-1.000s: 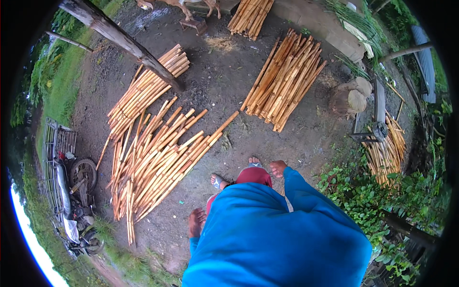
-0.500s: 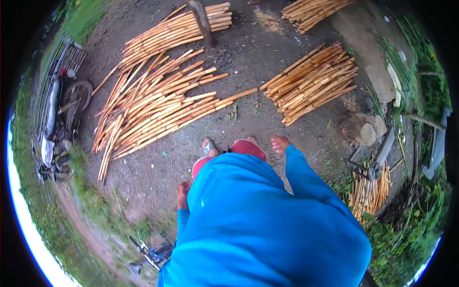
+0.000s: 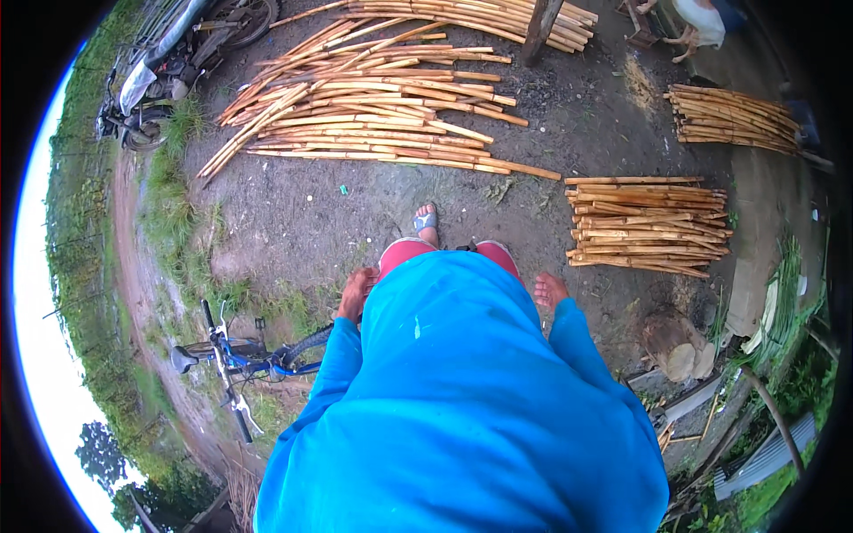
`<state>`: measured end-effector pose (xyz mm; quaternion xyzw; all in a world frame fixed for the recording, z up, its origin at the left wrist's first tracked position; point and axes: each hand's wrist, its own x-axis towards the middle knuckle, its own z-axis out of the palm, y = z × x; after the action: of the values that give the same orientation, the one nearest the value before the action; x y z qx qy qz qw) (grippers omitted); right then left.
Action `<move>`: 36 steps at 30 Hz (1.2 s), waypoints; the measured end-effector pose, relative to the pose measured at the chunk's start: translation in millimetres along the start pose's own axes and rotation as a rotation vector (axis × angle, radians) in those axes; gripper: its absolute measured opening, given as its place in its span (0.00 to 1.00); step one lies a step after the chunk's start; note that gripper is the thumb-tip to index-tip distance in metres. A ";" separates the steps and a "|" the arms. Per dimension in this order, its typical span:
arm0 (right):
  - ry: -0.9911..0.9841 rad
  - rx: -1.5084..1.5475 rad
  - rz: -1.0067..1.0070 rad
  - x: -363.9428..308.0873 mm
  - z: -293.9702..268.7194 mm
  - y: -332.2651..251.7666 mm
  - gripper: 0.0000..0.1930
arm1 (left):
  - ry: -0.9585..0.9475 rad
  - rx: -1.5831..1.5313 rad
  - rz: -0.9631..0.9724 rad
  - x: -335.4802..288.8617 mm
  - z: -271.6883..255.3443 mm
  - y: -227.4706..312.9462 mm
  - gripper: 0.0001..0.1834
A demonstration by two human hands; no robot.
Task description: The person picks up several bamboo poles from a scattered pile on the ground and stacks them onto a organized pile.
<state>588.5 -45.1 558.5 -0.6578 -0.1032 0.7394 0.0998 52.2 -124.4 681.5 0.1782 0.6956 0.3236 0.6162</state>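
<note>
Both my arms hang down in blue sleeves, on either side of my red shorts [image 3: 404, 255]. My left hand [image 3: 357, 293] is beside my left thigh, its fingers loosely bent and slightly apart, holding nothing. By the other thigh, my right hand [image 3: 550, 290] hangs with its fingers apart, also holding nothing. Ahead and to the left, long bamboo poles [image 3: 382, 111] lie spread on the dirt. A tidier bundle of shorter bamboo poles [image 3: 647, 224] lies ahead on the right, nearest to my right hand. Neither hand touches any pole.
More bamboo lies in a far pile [image 3: 480, 16] behind an upright post [image 3: 540, 31] and in a stack [image 3: 733, 118] at right. A motorcycle [image 3: 164, 80] stands far left, a blue bicycle [image 3: 258, 360] nearer left. Sawn logs [image 3: 680, 348] sit right. A partly visible white-and-tan figure [image 3: 700, 25] is at top right.
My view has turned to the left, so the poles and logs sit differently and more of the bicycle shows. My right hand has drawn closer to my thigh. Both hands stay without anything in them.
</note>
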 end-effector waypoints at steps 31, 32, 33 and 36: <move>-0.008 -0.134 0.022 14.0 0.2 -67.2 0.29 | 0.262 -0.107 -0.307 -32.1 -16.0 -9.8 0.24; 0.021 -0.118 0.017 12.2 -3.7 -75.9 0.30 | 0.245 -0.107 -0.313 -19.9 -16.8 -8.3 0.24; 0.057 -0.097 0.014 9.0 -7.1 -78.3 0.31 | 0.230 -0.078 -0.327 -7.2 -17.2 -4.7 0.23; 0.080 -0.005 -0.012 -12.0 16.5 -86.2 0.28 | 0.176 -0.065 -0.368 21.1 -37.2 4.2 0.24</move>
<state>574.6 33.8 596.3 -0.6867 -0.1049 0.7114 0.1065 11.7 -116.2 669.8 -0.0007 0.7567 0.2421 0.6073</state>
